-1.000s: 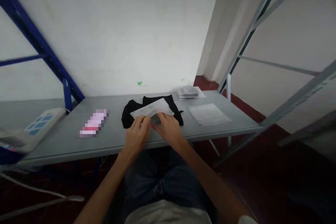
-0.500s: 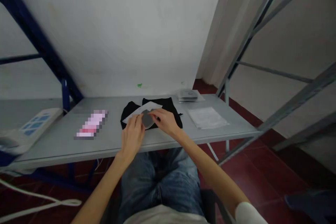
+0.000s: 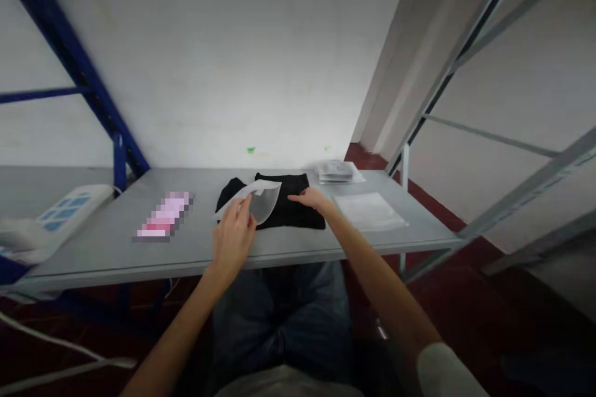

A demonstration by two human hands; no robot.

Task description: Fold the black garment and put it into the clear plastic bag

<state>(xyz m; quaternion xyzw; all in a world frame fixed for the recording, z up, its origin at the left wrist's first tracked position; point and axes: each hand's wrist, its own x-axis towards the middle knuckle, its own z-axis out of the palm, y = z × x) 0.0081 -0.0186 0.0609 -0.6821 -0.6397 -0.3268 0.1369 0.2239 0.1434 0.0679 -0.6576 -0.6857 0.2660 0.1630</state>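
Black cloth (image 3: 298, 214) lies on the grey table, part of it bunched at its left end. Over its left part is a thin white sheet or pouch (image 3: 267, 200), translucent on its right side. My left hand (image 3: 235, 232) holds this white piece near its lower left edge, fingers bent against it. Further right, my right hand (image 3: 311, 198) hovers at or just over the black cloth, fingers pressed together and pointing left. Whether anything small is between those fingers cannot be made out.
To the right on the table (image 3: 186, 263) lie flat clear bags (image 3: 370, 211) and a stack of packets (image 3: 336, 172). A blurred pink object (image 3: 167, 217) lies on the left, beyond it a white power strip (image 3: 69, 214). Metal frames rise at both sides.
My right hand has moved right, away from the white piece. The grey round patch near my fingers no longer shows, and the white piece stands more open. The view has shifted slightly.
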